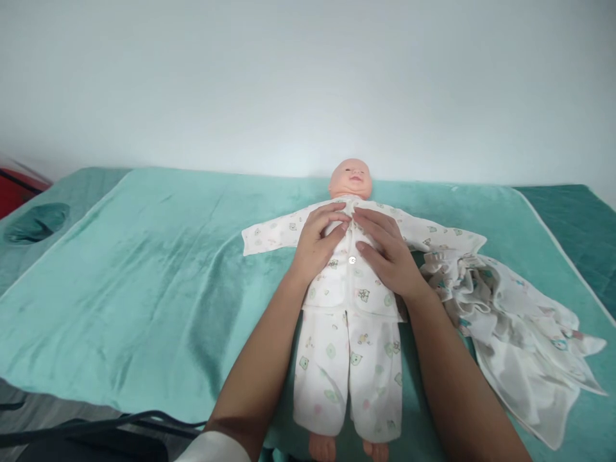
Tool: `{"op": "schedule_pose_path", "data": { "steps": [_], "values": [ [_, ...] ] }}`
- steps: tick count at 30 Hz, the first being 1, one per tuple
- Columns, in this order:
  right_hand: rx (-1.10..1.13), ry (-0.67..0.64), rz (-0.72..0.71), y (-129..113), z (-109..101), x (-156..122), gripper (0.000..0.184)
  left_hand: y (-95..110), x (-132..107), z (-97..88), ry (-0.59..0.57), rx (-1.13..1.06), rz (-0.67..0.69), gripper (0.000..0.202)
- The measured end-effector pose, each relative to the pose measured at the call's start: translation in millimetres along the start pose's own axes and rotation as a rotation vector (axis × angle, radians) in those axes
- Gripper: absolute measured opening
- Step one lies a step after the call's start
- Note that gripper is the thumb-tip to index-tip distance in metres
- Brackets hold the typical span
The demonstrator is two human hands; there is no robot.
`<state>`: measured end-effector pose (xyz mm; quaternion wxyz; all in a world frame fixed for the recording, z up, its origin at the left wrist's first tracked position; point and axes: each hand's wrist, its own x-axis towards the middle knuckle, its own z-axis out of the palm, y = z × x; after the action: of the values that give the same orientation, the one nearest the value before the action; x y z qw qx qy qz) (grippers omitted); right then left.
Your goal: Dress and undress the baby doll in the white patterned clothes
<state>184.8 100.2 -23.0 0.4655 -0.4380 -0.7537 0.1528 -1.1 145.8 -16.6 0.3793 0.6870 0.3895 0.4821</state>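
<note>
A baby doll [351, 178] lies on its back on a teal blanket [158, 269], head toward the wall, arms spread. It wears a white printed jacket [359, 289] and matching trousers [349, 372]. My left hand [316, 242] rests on the doll's chest, fingers curled and pinching the jacket front near the collar. My right hand [387, 250] lies beside it on the other jacket front, its fingers pressed on the cloth close to the neck. A small white button [352, 260] shows between my hands.
A crumpled white printed cloth [510, 327] lies on the blanket right of the doll. A dark teal surface [577, 218] extends at the far right, a red object [14, 186] sits at the far left, and black cables [96, 427] run below the blanket's front edge.
</note>
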Motion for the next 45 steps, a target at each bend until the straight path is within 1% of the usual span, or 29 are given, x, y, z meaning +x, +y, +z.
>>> {"op": "schedule_pose_path", "data": {
  "steps": [2, 5, 8, 12, 16, 17, 19, 23, 24, 26, 30, 35, 37, 45],
  "values": [
    [-0.009, -0.03, 0.01, -1.6, -0.7, 0.0, 0.047, -0.2, 0.5, -0.2, -0.014, 0.021, 0.0, 0.015],
    [-0.002, -0.049, 0.006, -4.2, -1.4, 0.2, 0.037, -0.2, 0.8, -0.4, -0.027, 0.024, 0.014, 0.017],
    [0.03, -0.008, 0.01, -5.0, 0.4, 0.2, 0.027, 0.6, 1.0, -0.4, -0.025, 0.034, 0.013, 0.017],
    [0.119, 0.086, 0.074, -2.2, 5.7, -0.6, 0.018, 2.4, 1.3, -0.5, -0.027, 0.052, -0.004, 0.017],
    [0.171, 0.127, 0.133, -1.8, 4.0, -1.1, 0.011, 5.1, -3.1, -4.4, -0.039, -0.001, 0.042, 0.012],
    [0.173, 0.122, 0.143, -3.0, 1.6, -0.9, 0.009, 6.3, -5.0, -6.7, -0.056, -0.01, 0.056, 0.01],
    [0.176, 0.088, 0.153, -6.6, -4.4, -0.3, 0.007, 9.1, -8.9, -12.8, -0.133, 0.011, 0.076, 0.011],
    [0.134, -0.078, 0.113, -12.2, -13.5, 1.1, 0.01, 13.3, -12.6, -26.6, -0.361, 0.102, 0.091, 0.013],
    [0.118, -0.111, 0.102, -12.4, -14.3, 1.3, 0.01, 13.5, -12.5, -29.3, -0.398, 0.105, 0.081, 0.012],
    [0.101, -0.15, 0.088, -11.5, -14.8, 1.4, 0.01, 13.0, -11.9, -32.5, -0.433, 0.104, 0.058, 0.01],
    [0.113, -0.208, 0.066, -8.9, -16.5, 1.1, 0.01, 11.8, -11.5, -32.5, -0.433, 0.109, 0.054, 0.007],
    [0.135, -0.25, 0.073, -8.7, -20.5, 1.2, 0.01, 13.3, -11.9, -30.1, -0.438, 0.064, 0.011, 0.007],
    [0.137, -0.248, 0.072, -8.0, -20.2, 1.2, 0.011, 13.2, -11.6, -29.7, -0.435, 0.065, 0.009, 0.007],
    [0.223, -0.211, 0.107, -3.3, -16.3, 1.6, 0.016, 9.4, -9.9, -26.1, -0.388, 0.093, 0.072, 0.009]
  ]
}}
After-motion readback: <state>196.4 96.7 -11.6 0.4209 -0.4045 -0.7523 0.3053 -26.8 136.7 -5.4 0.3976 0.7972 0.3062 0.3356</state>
